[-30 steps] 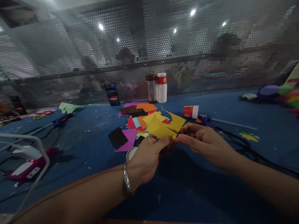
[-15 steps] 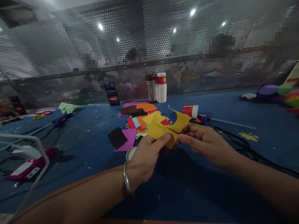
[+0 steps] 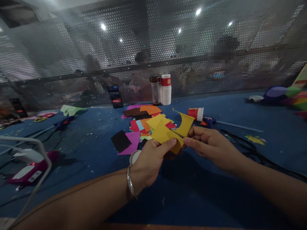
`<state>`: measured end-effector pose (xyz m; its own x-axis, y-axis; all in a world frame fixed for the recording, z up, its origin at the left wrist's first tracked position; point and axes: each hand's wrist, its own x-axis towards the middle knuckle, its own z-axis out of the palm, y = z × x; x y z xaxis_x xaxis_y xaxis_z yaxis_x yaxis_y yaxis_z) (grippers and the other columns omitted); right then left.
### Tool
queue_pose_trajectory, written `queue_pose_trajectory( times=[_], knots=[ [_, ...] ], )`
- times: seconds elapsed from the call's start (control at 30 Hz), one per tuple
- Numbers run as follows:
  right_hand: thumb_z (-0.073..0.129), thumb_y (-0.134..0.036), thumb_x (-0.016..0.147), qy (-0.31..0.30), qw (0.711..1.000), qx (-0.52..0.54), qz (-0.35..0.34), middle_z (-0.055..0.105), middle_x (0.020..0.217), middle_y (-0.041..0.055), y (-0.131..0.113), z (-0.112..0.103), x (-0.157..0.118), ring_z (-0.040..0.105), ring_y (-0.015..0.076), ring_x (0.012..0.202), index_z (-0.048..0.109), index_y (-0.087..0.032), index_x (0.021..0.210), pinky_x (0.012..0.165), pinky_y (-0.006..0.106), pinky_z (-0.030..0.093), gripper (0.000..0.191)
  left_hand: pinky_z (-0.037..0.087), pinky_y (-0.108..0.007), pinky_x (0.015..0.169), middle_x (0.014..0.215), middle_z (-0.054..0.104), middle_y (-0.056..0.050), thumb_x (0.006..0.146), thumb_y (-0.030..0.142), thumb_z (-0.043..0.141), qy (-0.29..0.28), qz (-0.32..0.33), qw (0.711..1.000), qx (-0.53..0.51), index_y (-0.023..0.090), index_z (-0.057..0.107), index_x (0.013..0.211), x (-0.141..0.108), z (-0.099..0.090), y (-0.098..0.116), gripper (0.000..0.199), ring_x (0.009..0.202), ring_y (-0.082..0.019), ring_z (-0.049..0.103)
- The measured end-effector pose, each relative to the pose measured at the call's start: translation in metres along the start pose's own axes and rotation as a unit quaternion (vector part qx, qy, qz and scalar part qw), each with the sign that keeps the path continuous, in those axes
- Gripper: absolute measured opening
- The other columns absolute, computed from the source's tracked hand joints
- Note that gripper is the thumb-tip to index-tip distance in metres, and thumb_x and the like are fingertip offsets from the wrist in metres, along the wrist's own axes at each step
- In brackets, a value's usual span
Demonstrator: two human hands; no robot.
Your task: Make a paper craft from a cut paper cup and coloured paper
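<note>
A sheet of yellow paper [image 3: 164,131] is in my left hand [image 3: 153,156], with the thumb pressed on its front. Its upper right part [image 3: 186,124] has a concave curved edge and rises to a thin pointed strip. A narrow dark slit runs between this part and the lower part. My right hand [image 3: 207,143] is closed at the paper's right edge, thumb and fingers pinching it beside the slit. Whether a small tool is hidden in the right fingers cannot be made out. Behind the paper lies a pile of coloured paper pieces [image 3: 150,110].
A clear jar [image 3: 155,92] and stacked paper cups [image 3: 165,94] stand at the back. A red-and-white cup [image 3: 196,114] lies beside a blue glue gun [image 3: 209,122]. A magenta power strip [image 3: 33,171] and cable are left; black cords [image 3: 251,148] run right.
The yellow paper has tilted slightly and shifted a little, its upper right corner moving left and down. Both hands keep nearly the same place and grip.
</note>
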<state>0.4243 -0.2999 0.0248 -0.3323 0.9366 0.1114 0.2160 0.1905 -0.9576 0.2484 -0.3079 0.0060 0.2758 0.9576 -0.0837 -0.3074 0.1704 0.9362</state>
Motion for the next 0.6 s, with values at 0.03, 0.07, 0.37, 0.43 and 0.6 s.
queue_pose_trajectory(
  times=[0.03, 0.07, 0.37, 0.43, 0.6],
  knots=[
    [0.068, -0.045, 0.081, 0.0, 1.0, -0.002, 0.002, 0.048, 0.06, -0.0051, 0.0, -0.0002, 0.0002, 0.043, 0.0078, 0.049, 0.059, -0.017, 0.08, 0.042, 0.022, 0.025, 0.029, 0.044, -0.023, 0.063, 0.087, 0.074, -0.006, 0.082, 0.03, 0.07, 0.001, -0.003, 1.0, 0.004, 0.018, 0.075, 0.086, 0.0001, -0.0001, 0.0, 0.014, 0.074, -0.013, 0.064],
    [0.068, -0.044, 0.08, -0.001, 1.0, -0.004, 0.003, 0.048, 0.059, -0.0054, -0.0001, -0.0003, 0.0005, 0.042, 0.0076, 0.049, 0.059, -0.017, 0.079, 0.041, 0.022, 0.025, 0.029, 0.044, -0.023, 0.062, 0.087, 0.074, -0.006, 0.082, 0.03, 0.069, 0.003, -0.005, 1.0, 0.007, 0.018, 0.075, 0.086, 0.0002, -0.0002, 0.0, 0.014, 0.074, -0.013, 0.064],
    [0.069, -0.043, 0.079, 0.003, 1.0, -0.01, 0.009, 0.044, 0.058, -0.0066, -0.0024, -0.0005, 0.0003, 0.033, 0.0063, 0.047, 0.056, -0.018, 0.076, 0.04, 0.022, 0.021, 0.029, 0.046, -0.024, 0.065, 0.094, 0.074, -0.008, 0.083, 0.025, 0.068, 0.04, -0.026, 0.998, -0.028, 0.014, 0.074, 0.09, -0.0011, 0.005, 0.0056, 0.014, 0.077, -0.015, 0.064],
    [0.069, -0.044, 0.079, 0.002, 1.0, -0.009, 0.01, 0.042, 0.058, -0.0071, -0.0023, -0.0007, 0.0, 0.03, 0.0057, 0.046, 0.056, -0.018, 0.077, 0.04, 0.022, 0.019, 0.029, 0.048, -0.026, 0.07, 0.097, 0.074, -0.009, 0.083, 0.026, 0.068, 0.068, -0.028, 0.995, -0.06, 0.014, 0.073, 0.09, -0.0009, 0.0061, 0.0066, 0.015, 0.08, -0.016, 0.065],
    [0.066, -0.049, 0.082, 0.0, 1.0, -0.003, 0.007, 0.038, 0.056, -0.0091, -0.0012, -0.0008, -0.0001, 0.025, 0.0047, 0.044, 0.055, -0.018, 0.076, 0.039, 0.022, 0.017, 0.033, 0.048, -0.03, 0.079, 0.098, 0.073, -0.007, 0.082, 0.026, 0.07, 0.089, 0.006, 0.993, -0.073, 0.016, 0.072, 0.087, 0.0007, 0.005, 0.006, 0.011, 0.085, -0.018, 0.065]
  ],
)
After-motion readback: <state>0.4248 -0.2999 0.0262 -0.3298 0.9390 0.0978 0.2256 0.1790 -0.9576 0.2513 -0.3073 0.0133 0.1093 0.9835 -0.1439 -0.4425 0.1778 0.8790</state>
